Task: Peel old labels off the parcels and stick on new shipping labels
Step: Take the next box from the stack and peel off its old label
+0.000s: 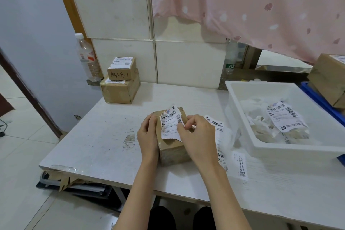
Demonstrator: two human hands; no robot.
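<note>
1. Right hand [196,132] has a pinch grip on the right edge of the old label [170,123], fingertips curled tight on the paper. Most of the label is already lifted and curling up off the box [172,145]; whether its far end is still stuck I can't tell.
2. Left hand [148,134] is laid against the box's left side, fingers fairly straight, just bracing it and gripping nothing.
3. So I'd say we're mid-peel on this parcel, old label nearly off. The box sits on the counter [112,136] right in front of the person.
4. Next move probably needs a steady pull low across the top so the paper doesn't tear, while the left hand keeps the box from sliding.
5. Fresh labels [222,136] lie on the counter just right of the box, partly under the right hand. The white bin [261,147] further right holds peeled scraps, so that looks like where this one goes.
6. Both forearms reach in from the bottom edge, wrists angled inward toward the box.
</note>
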